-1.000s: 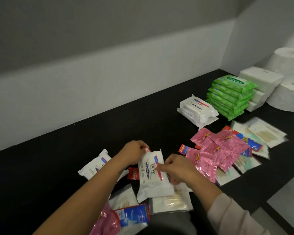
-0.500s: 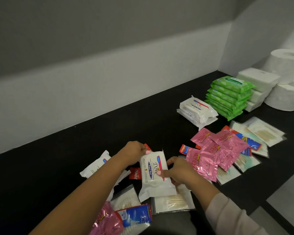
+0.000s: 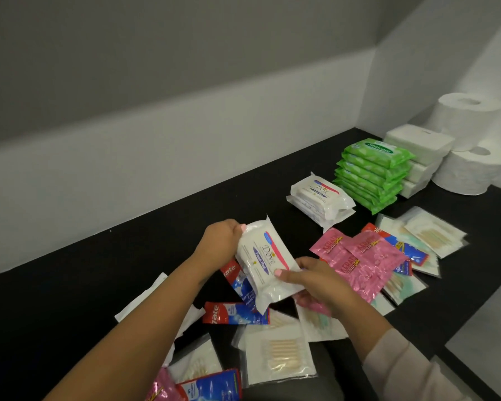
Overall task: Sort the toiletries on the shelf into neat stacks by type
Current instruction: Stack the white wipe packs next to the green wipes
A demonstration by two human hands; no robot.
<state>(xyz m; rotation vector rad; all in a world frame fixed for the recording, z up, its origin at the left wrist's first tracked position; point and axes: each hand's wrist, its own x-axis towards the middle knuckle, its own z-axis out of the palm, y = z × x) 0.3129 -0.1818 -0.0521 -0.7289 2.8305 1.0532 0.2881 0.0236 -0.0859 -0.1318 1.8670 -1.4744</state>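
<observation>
- Done so far, judging by how things lie: a neat stack of green plastic wipe packs (image 3: 372, 172) stands near the back wall, with a short stack of white Dove soap packs (image 3: 320, 198) just to its left, folded white tissue packs (image 3: 417, 157) touching its right side and white toilet paper rolls (image 3: 469, 146) beyond those
- In hand: one more white Dove soap pack with a pink and blue label (image 3: 268, 263), lifted off the black shelf (image 3: 156, 227), well in front and left of the green stack; the left hand (image 3: 222, 237) pinches its far end, the right hand (image 3: 313, 280) grips its near edge with thumb on top
- Likely it goes onto the Dove stack next
- Left to sort: shiny pink foil sachets (image 3: 359, 256) in front of the green stack, red and blue toothpaste sachets (image 3: 235, 312), clear bags of cotton swabs (image 3: 278, 351), all loose and overlapping
- Roughly half remains
</observation>
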